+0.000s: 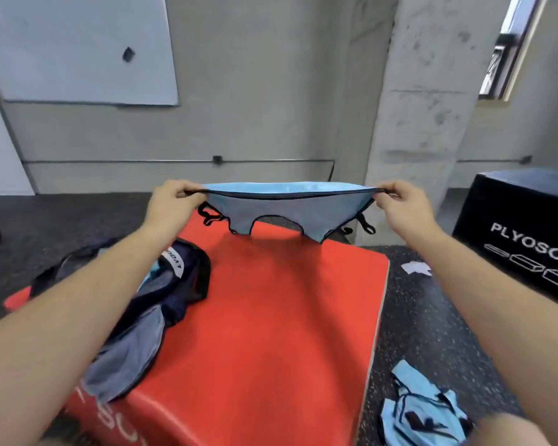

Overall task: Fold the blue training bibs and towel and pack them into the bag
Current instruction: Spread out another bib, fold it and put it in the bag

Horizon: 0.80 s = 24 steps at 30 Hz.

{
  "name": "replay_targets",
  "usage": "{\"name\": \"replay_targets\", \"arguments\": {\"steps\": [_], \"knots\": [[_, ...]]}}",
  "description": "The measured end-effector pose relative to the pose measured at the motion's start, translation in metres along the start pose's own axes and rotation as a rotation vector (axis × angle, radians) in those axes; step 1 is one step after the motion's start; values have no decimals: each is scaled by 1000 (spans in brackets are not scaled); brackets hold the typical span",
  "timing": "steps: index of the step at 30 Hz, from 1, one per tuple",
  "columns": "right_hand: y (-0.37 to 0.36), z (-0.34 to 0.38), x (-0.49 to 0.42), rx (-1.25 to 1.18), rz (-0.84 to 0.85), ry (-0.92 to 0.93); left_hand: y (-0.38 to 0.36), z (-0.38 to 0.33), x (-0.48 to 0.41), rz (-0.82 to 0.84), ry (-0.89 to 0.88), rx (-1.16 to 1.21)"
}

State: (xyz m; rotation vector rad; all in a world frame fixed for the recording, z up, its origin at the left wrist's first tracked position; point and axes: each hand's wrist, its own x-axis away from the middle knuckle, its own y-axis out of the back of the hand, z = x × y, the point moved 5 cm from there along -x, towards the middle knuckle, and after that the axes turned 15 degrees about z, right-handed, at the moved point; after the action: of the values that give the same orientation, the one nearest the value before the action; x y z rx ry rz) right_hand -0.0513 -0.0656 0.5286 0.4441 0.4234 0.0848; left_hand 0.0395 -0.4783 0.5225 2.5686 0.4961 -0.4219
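Two hands work well apart over the far edge of the red box, each clamped on one end of the bib. Our left hand pinches the left end of the dark-trimmed top edge; our right hand pinches the right end. We hold the bib stretched taut and level between them, doubled over, with its light-blue inner face showing along the top. The neck cut-out and black strap loops hang downward; we cannot tell whether the lowest points touch the box. On the left part of the box lies the bag, dark navy and open, with light-blue cloth visible in its mouth and grey fabric at its near end. On the speckled floor, near right of the box, lies a heap of light-blue cloth with dark trim. At far right stands a black box with white lettering, and a white scrap lies on the floor between the two boxes.
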Motion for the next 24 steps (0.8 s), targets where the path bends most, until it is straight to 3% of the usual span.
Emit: {"name": "replay_targets", "arguments": {"steps": [7, 12, 16, 20, 22, 24], "knots": [[-78, -155, 136, 32, 193, -257, -78, 120, 135, 197, 221, -98], [-101, -194, 181, 131, 215, -435, -111, 187, 180, 299, 323, -256], [-106, -189, 192, 299, 180, -365, -113, 192, 189, 235, 292, -408], [-115, -191, 195, 784, 187, -360, -119, 182, 195, 183, 284, -889], [-131, -180, 190, 910, 160, -206, -133, 177, 189, 207, 173, -913], [-156, -172, 181, 877, 256, -83, -158, 172, 175, 320, 100, -818]]}}
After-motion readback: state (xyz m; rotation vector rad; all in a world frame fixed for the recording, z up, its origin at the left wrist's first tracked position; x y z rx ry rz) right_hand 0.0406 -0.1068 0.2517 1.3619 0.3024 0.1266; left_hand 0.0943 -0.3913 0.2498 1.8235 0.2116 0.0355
